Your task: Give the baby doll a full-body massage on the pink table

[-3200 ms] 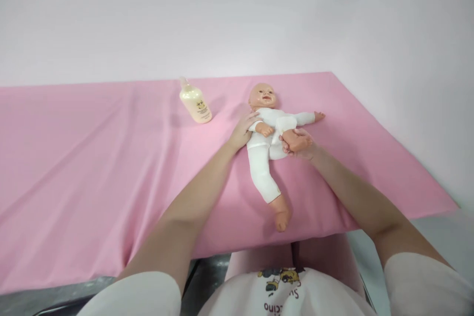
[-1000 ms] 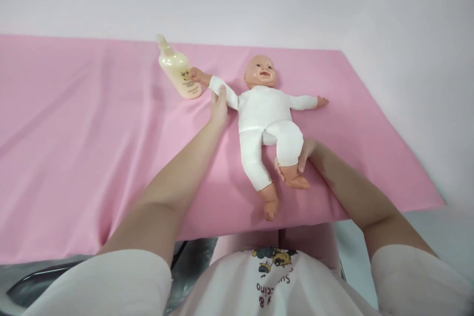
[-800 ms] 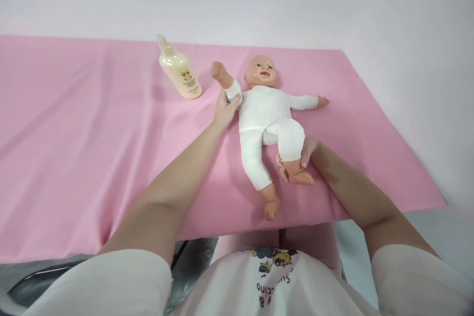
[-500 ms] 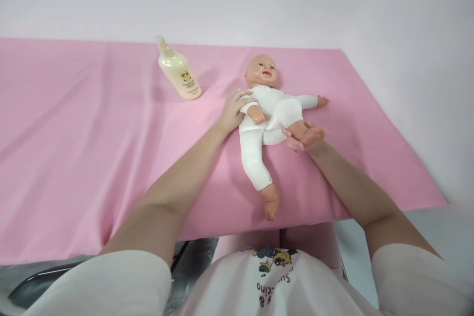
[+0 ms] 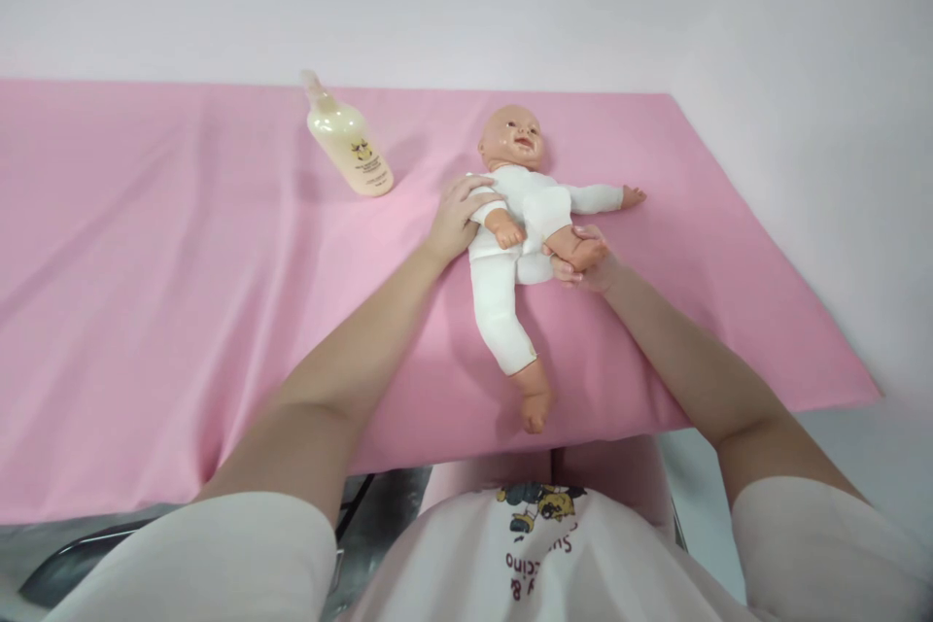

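A baby doll [image 5: 535, 190] in a white cloth body lies on its back, head toward the wall. My left hand [image 5: 456, 219] rests around its upper arm and side, fingers laid over the white sleeve; the thumb is hidden. My right hand [image 5: 599, 274] grips the doll's other leg near the ankle, fingers wrapped beneath it. That leg is bent at the knee, lifted toward the belly, and its foot [image 5: 587, 255] shows above my palm. The leg nearer my left hand lies stretched toward the table's front edge.
A pump bottle [image 5: 354, 151] of pale yellow liquid stands left of the doll's head. Pink cloth [image 5: 182, 262] with creases covers the table. A white wall [image 5: 466, 0] rises behind. Part of a dark chair [image 5: 80, 559] shows below at the left.
My right hand has moved the doll's bent leg left and slightly up, closer to its belly. My left hand stays on the doll's arm and side.
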`<action>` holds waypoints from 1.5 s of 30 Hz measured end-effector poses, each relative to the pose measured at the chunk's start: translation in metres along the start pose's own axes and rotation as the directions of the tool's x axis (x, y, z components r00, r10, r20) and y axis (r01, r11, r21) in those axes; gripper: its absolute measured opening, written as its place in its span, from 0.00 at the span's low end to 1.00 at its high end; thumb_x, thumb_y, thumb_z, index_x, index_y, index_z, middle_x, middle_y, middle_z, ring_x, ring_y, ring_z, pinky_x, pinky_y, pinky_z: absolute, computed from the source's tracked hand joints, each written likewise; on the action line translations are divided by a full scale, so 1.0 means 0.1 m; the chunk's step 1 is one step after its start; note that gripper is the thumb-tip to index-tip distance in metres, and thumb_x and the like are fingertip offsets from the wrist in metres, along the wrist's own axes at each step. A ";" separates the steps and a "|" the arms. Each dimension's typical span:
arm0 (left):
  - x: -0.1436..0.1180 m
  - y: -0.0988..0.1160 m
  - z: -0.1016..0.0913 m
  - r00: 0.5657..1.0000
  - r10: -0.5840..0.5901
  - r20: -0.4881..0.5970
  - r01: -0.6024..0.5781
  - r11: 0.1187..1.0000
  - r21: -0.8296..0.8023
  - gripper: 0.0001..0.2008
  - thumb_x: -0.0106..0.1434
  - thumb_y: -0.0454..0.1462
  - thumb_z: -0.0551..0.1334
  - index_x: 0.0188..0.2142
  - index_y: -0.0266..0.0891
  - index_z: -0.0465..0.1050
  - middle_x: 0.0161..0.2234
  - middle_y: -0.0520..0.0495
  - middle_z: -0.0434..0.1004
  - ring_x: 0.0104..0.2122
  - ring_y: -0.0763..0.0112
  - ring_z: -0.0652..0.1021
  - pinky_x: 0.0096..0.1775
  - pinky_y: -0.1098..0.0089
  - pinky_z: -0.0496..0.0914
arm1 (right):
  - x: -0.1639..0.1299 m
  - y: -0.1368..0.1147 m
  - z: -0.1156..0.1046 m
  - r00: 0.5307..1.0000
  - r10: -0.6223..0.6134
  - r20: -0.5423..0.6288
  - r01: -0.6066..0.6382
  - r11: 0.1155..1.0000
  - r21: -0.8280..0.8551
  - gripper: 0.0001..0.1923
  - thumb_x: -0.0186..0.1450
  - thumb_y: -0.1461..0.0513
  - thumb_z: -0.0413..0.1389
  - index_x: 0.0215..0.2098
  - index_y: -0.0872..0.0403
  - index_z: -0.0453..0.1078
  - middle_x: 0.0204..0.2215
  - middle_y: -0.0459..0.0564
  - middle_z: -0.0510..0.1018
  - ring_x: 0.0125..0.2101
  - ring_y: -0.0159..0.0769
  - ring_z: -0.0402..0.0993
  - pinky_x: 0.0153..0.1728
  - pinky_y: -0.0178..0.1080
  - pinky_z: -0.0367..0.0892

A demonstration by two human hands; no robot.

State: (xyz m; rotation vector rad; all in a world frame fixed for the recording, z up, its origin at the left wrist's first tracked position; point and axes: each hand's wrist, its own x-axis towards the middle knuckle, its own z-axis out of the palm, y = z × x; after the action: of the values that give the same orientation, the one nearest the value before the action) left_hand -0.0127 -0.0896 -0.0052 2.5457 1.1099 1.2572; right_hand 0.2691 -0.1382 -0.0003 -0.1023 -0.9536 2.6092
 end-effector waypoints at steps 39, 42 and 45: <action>-0.04 -0.06 0.02 0.976 -0.126 -0.178 0.084 0.970 -0.226 0.27 0.65 0.60 0.58 0.51 0.44 0.72 0.52 0.39 0.76 0.56 0.53 0.74 0.63 0.49 0.62 | -0.02 0.11 0.07 0.839 0.084 0.538 -0.121 0.992 0.035 0.22 0.62 0.52 0.64 0.45 0.58 0.68 0.35 0.55 0.83 0.38 0.41 0.80 0.45 0.45 0.78; 0.00 0.04 -0.03 0.994 -0.073 -0.087 0.058 0.986 -0.157 0.21 0.65 0.55 0.60 0.49 0.46 0.75 0.52 0.40 0.77 0.56 0.52 0.74 0.61 0.50 0.62 | 0.03 0.06 0.11 0.926 -0.014 0.378 -0.018 0.997 0.081 0.18 0.62 0.53 0.59 0.43 0.57 0.65 0.30 0.51 0.81 0.32 0.38 0.76 0.44 0.45 0.78; 0.01 0.07 -0.04 0.999 -0.034 -0.024 0.031 0.995 -0.093 0.15 0.67 0.47 0.59 0.48 0.47 0.77 0.52 0.42 0.77 0.55 0.52 0.73 0.60 0.50 0.62 | 0.05 0.03 0.12 0.978 -0.075 0.193 0.063 0.996 0.068 0.16 0.63 0.52 0.53 0.42 0.55 0.63 0.26 0.47 0.77 0.29 0.36 0.73 0.43 0.44 0.78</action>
State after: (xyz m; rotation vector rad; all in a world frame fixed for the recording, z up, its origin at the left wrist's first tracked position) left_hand -0.0113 -0.0949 0.0007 2.4417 1.0671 1.3046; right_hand 0.2611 -0.1464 0.0074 0.2029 -0.9220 2.6172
